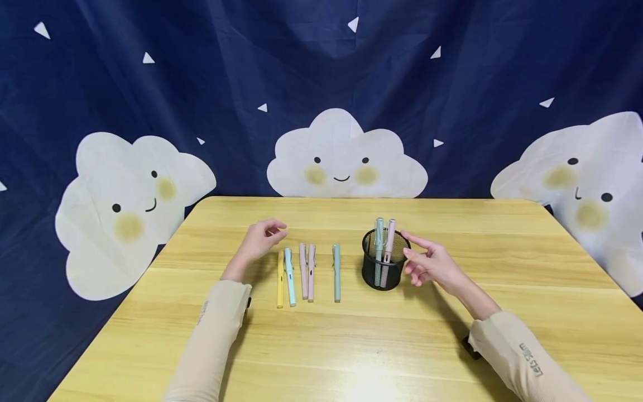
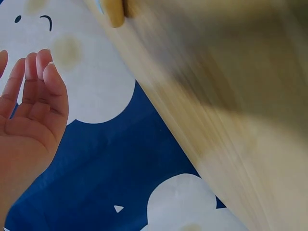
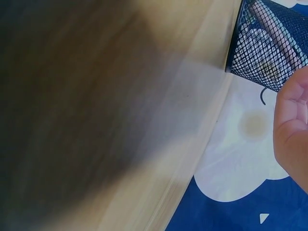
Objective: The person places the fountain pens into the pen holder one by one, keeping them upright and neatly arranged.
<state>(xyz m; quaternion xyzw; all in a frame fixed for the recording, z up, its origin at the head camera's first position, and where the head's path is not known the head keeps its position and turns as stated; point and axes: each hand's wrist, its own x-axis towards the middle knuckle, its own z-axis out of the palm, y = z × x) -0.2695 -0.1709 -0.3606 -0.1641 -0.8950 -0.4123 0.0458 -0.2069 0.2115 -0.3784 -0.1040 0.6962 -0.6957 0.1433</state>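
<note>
Apparently for steadiness, the right hand (image 1: 432,265) holds the cup (image 1: 370,276) at three o'clock on its rim; two pens (image 1: 390,234) inside partly block its mouth. The left hand (image 1: 259,240), empty and loosely bent, hovers at eleven o'clock from the yellow pen (image 1: 280,282); four more pens (image 1: 337,274) lie toward three.

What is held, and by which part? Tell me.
Left hand: nothing. Right hand: fingers at the rim of the black cup; a firm grip cannot be told.
</note>
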